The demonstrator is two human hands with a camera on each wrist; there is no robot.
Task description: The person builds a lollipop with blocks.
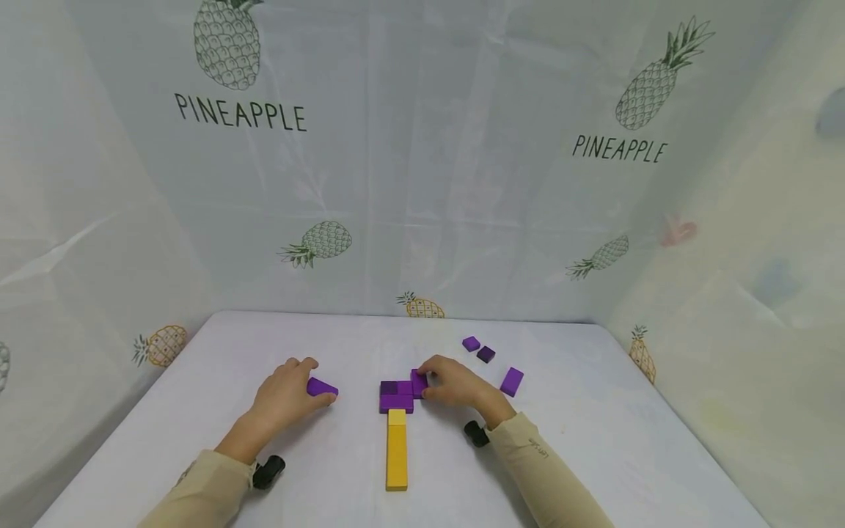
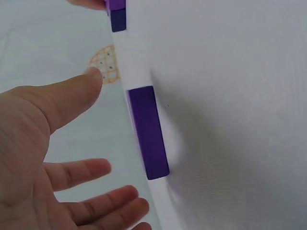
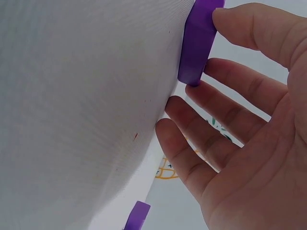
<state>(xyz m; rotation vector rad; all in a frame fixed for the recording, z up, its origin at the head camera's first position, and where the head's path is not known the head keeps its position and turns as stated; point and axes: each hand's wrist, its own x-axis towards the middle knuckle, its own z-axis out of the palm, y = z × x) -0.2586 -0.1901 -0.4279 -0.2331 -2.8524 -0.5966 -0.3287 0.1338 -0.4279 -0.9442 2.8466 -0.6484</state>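
My left hand [image 1: 287,392] is spread around a purple wedge-like block [image 1: 322,387] on the table's left side. In the left wrist view, a gap shows between the thumb [image 2: 72,98] and that block [image 2: 149,134]. At the centre, my right hand [image 1: 455,381] pinches a purple block [image 1: 419,383] between thumb and forefinger, right against the right side of a group of flat blocks. That group has a dark purple square [image 1: 389,388], a purple square [image 1: 405,388] and a purple rectangle [image 1: 396,403]. The right hand's other fingers [image 3: 187,148] stay extended.
Below the group lie a small yellow block [image 1: 397,417] and a long yellow bar [image 1: 397,458] in line. To the right are a purple rectangular block [image 1: 511,381], a dark block [image 1: 485,354] and a small purple block [image 1: 471,343]. A pineapple-print curtain [image 1: 422,183] surrounds the white table [image 1: 627,455].
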